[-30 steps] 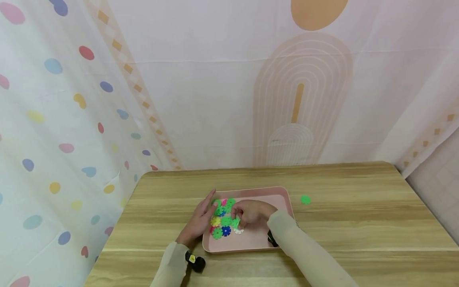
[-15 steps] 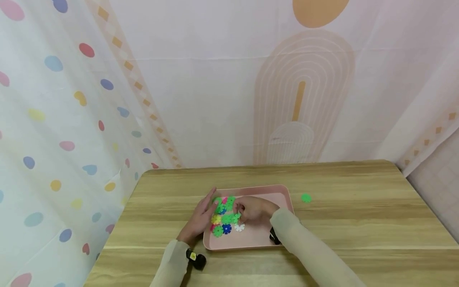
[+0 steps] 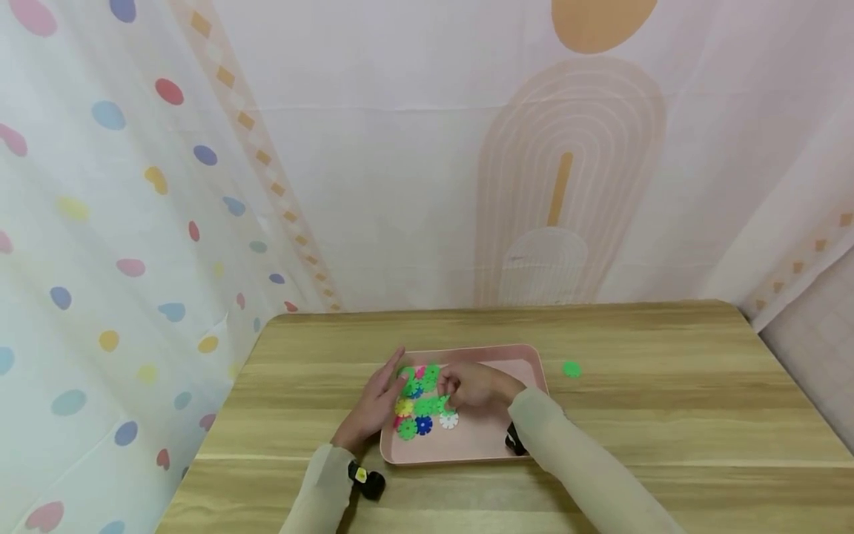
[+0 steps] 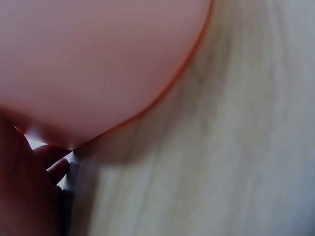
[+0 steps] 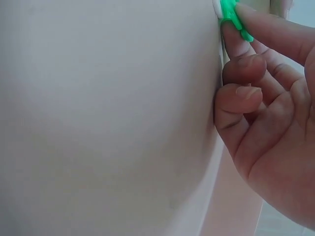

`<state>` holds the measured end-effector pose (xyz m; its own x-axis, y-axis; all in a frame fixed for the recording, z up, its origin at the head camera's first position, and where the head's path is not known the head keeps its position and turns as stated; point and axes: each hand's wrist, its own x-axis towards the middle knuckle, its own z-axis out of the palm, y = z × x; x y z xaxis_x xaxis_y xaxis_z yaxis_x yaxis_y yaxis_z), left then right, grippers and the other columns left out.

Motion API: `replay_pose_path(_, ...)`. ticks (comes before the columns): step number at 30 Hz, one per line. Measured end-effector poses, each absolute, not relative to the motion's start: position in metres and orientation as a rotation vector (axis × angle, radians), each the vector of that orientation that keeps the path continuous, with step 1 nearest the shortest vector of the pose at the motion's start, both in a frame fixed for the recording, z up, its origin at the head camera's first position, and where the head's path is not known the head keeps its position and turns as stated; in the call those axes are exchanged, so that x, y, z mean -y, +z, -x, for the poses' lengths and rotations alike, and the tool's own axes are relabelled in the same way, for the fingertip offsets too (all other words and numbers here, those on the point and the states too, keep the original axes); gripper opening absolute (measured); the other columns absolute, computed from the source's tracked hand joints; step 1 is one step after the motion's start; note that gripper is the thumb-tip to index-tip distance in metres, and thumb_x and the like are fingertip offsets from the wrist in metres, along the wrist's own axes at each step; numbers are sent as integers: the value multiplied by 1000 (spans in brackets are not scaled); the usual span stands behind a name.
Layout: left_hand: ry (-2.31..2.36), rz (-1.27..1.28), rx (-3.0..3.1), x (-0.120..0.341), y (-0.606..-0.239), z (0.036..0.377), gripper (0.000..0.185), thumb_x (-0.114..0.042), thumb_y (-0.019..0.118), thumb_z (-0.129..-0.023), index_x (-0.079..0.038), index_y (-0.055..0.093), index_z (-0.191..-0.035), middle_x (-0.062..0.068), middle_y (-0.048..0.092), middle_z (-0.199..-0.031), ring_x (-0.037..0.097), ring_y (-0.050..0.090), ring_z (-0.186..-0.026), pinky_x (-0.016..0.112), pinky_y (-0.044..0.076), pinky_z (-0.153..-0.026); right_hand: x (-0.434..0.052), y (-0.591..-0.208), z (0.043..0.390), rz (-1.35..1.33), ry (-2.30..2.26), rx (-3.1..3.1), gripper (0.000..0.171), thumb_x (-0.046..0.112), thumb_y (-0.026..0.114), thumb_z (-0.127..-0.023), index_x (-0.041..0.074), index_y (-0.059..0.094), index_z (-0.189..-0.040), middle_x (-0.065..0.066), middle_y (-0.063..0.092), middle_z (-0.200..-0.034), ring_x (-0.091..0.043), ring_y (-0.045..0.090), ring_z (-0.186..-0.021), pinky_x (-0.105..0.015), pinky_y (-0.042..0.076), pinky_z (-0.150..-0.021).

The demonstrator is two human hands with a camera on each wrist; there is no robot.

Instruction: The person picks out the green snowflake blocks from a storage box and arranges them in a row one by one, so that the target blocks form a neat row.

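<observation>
My right hand (image 3: 477,387) over the pink tray (image 3: 527,356), fingertips (image 5: 236,29) pinching a green disc (image 5: 231,12) at the disc cluster, my left hand (image 3: 373,408) resting with fingers straight against the tray's left rim.

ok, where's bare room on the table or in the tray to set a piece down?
Free: the wooden table right of the pink plastic tray, past the lone green snowflake disc; the strip behind the tray; the tray's near right floor. Crowded: the tray's left half, where coloured snowflake discs cluster between the left hand and right hand.
</observation>
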<state>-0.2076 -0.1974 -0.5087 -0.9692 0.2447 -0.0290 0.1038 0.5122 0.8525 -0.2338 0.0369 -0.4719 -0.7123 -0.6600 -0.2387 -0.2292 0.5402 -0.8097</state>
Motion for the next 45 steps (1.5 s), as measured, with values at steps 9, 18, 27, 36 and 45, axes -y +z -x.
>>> replay_pose_path(9,1432,-295,-2609,197,-509,208,57,-33,40,-107,-25,19,-160,12,20,-164,39,14,-150,64,10,-118,-42,-469,233,733,-1098,-2247,13,1,72,-86,10,64,-91,2,55,-75,-12,49,-71,-24,42,-66)
replay_pose_path(18,1424,-268,-2625,198,-510,208,58,-36,40,-107,-25,19,-160,11,20,-164,40,13,-150,65,9,-118,-52,-457,233,761,-1172,-2237,13,-5,69,-85,5,64,-92,-1,58,-82,-12,51,-76,-22,45,-66)
replay_pose_path(27,1439,-274,-2617,198,-511,210,56,-31,40,-108,-25,19,-160,11,19,-164,40,12,-151,65,8,-118,-71,-442,231,753,-1166,-2296,9,5,68,-90,11,64,-94,0,60,-87,-15,53,-81,-26,46,-68)
replay_pose_path(36,1440,-242,-2620,197,-511,210,56,-32,40,-108,-27,20,-160,9,19,-165,40,12,-151,67,7,-117,-96,-426,229,769,-1244,-2302,9,12,70,-91,12,64,-98,0,62,-84,-14,53,-68,-27,47,-60)
replay_pose_path(45,1455,-209,-2580,195,-509,208,56,-35,39,-107,-29,19,-160,9,17,-165,41,8,-151,68,5,-116,-124,-414,226,729,-1272,-2353,13,15,70,-92,10,63,-101,-2,63,-85,-15,53,-68,-25,46,-58)
